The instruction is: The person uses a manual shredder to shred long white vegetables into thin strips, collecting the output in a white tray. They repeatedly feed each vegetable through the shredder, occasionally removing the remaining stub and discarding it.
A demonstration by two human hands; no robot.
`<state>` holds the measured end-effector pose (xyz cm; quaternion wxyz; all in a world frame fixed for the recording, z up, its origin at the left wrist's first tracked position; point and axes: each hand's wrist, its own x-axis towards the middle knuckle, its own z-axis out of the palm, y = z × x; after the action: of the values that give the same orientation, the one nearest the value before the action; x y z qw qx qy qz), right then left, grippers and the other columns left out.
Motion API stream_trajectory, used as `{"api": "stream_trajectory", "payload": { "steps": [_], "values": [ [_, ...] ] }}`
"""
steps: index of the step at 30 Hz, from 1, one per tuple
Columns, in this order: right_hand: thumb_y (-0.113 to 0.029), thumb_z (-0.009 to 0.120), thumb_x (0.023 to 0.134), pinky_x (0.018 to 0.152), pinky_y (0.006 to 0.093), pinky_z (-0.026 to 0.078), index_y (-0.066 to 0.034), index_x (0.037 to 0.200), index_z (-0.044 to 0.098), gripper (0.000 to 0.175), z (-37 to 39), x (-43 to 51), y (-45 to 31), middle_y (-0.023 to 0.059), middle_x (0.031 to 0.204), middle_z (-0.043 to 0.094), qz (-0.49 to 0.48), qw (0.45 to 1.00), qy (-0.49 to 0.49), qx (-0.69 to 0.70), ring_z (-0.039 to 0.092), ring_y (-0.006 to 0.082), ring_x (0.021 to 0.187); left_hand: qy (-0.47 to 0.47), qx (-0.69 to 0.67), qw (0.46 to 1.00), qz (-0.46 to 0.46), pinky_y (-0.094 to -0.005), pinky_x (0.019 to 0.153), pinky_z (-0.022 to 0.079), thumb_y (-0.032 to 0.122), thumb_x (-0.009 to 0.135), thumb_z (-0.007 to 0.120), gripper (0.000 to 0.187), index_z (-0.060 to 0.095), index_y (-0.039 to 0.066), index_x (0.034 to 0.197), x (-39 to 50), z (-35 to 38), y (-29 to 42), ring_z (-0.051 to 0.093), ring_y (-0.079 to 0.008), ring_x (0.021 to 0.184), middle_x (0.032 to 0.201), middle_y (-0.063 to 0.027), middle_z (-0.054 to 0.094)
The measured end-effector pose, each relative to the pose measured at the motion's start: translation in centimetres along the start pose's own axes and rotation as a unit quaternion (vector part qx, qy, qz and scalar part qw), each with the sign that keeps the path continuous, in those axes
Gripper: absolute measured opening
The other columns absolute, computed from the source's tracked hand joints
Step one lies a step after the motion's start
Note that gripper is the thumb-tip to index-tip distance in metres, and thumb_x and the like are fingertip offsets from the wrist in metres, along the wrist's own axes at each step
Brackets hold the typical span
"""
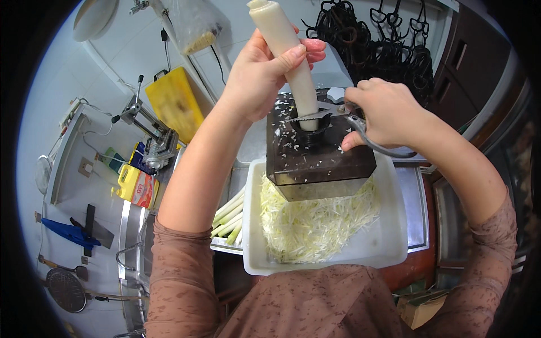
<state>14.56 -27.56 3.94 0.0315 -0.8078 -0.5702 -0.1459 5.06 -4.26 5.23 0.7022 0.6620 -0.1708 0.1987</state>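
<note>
A thick, pale wooden-looking pestle or stick (281, 34) is gripped in my left hand (270, 67), its lower end inside the round black feed opening (312, 137) of a dark-topped shredding machine (334, 162). My right hand (386, 112) holds kitchen scissors (323, 113) by the handles, their serrated blade crossing in front of the stick's lower end. White bits lie scattered over the machine's top. Below it, a white plastic tub (389, 236) holds a heap of finely shredded, pale green-white vegetable (312, 228).
Long scallion stalks (230, 215) lie left of the tub. Further left are a yellow cutting board (175, 103), a metal hand press (158, 139) and a yellow jug (137, 186). Black hooks (393, 55) hang at the back right, and a cardboard box (422, 308) stands low right.
</note>
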Motion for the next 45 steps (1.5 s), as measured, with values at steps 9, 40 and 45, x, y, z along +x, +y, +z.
{"api": "stream_trajectory", "payload": {
  "steps": [9, 40, 45],
  "values": [
    [-0.039, 0.079, 0.085, 0.081, 0.0435, 0.056, -0.0092, 0.099, 0.069, 0.035, 0.5, -1.1, 1.2, 0.0118, 0.091, 0.071, 0.038, 0.992, -0.108, -0.056, 0.07, 0.0318, 0.091, 0.047, -0.045, 0.997, -0.044, -0.0478, 0.11, 0.047, 0.02, 0.101, 0.067, 0.032, 0.051, 0.011, 0.128, -0.6, -0.4, 0.4, 0.06, -0.0304, 0.13, 0.135, -0.0202, 0.066],
    [-0.068, 0.087, 0.06, 0.093, 0.0459, 0.054, -0.0014, 0.121, 0.065, 0.093, -6.2, 2.3, 0.2, 0.0167, 0.111, 0.069, -0.014, 0.998, -0.021, -0.05, 0.066, 0.0353, 0.112, 0.029, 0.388, 0.921, 0.018, -0.0346, 0.086, 0.058, 0.019, 0.089, 0.082, 0.057, 0.051, 0.008, 0.135, -1.7, -0.8, 6.1, 0.069, -0.018, 0.092, 0.098, -0.0059, 0.069],
    [-0.072, 0.084, 0.063, 0.095, 0.0458, 0.053, -0.001, 0.127, 0.064, 0.098, -6.2, 2.5, -0.4, 0.0177, 0.117, 0.068, 0.004, 0.998, -0.061, -0.002, 0.065, 0.0341, 0.117, 0.013, 0.379, 0.925, 0.026, -0.0279, 0.075, 0.057, 0.015, 0.085, 0.086, 0.049, 0.061, 0.01, 0.126, -1.3, -0.5, 5.6, 0.068, -0.0126, 0.086, 0.095, -0.0048, 0.069]
  ]
}}
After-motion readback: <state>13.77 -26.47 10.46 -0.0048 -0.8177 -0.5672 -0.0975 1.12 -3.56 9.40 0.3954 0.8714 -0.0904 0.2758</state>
